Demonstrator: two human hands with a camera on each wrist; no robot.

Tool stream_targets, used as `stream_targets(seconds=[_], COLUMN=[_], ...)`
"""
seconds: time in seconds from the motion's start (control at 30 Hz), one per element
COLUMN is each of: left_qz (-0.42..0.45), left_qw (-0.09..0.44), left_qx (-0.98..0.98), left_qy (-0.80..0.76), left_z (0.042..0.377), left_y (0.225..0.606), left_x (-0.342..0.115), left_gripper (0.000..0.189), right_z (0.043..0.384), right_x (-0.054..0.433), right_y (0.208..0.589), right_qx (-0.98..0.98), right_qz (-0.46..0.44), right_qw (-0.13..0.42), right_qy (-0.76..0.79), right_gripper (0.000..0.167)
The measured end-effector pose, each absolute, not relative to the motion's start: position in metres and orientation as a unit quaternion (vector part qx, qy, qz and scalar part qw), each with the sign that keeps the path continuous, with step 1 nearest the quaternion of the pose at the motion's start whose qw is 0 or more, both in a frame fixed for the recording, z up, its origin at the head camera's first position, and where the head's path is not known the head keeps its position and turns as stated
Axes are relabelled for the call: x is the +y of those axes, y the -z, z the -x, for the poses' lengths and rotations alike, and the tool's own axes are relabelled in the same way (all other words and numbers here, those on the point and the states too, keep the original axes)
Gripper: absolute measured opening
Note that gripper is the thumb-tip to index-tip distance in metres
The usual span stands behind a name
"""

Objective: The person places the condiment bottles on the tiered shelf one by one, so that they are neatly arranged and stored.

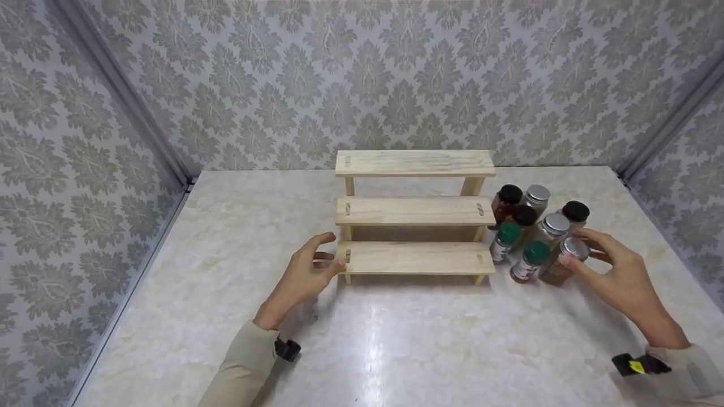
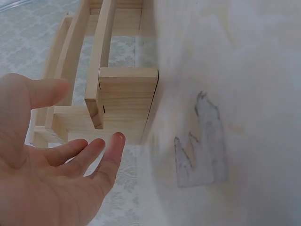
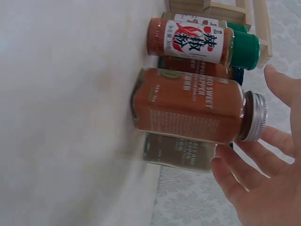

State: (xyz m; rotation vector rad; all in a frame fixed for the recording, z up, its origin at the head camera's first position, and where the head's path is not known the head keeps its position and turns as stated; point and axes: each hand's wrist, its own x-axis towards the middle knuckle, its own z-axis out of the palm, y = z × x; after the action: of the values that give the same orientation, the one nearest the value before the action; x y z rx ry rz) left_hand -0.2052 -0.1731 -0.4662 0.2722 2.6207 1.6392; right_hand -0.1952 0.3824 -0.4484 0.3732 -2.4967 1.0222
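In the head view, a wooden rack stands by the tabletop's back edge, the left hand, loosely spread and empty, at its left end; toward the right edge, the right hand curves around a silver-capped jar beside green-capped bottles. In the left wrist view, thumb and fingers part near the rack. In the right wrist view, they spread about the jar's cap; contact is unclear.

Green caps and silver lids on my screen
I see red-brown spice, pale wood-grained shelves, grey damask wallpaper.
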Motion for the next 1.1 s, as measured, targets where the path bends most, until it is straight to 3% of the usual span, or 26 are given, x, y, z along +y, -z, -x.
stream_targets(seconds=[0.4, 0.57, 1.1], left_qz=[-0.089, -0.078, -0.06], left_qw=[0.021, 0.045, 0.073], left_qx=[0.826, 0.812, 0.755], left_qy=[-0.557, -0.577, -0.649], left_z=[0.208, 0.21, 0.211], left_y=[0.473, 0.474, 0.477], left_x=[-0.171, -0.17, -0.172], left_gripper=[0.06, 0.056, 0.058], right_z=[0.195, 0.193, 0.182], right_x=[0.385, 0.386, 0.376], right_y=[0.46, 0.457, 0.407], right_qx=[-0.874, -0.876, -0.875], right_qz=[-0.139, -0.133, -0.153], right_qw=[0.233, 0.241, 0.287], right_qy=[-0.403, -0.395, -0.359], right_gripper=[0.055, 0.052, 0.051])
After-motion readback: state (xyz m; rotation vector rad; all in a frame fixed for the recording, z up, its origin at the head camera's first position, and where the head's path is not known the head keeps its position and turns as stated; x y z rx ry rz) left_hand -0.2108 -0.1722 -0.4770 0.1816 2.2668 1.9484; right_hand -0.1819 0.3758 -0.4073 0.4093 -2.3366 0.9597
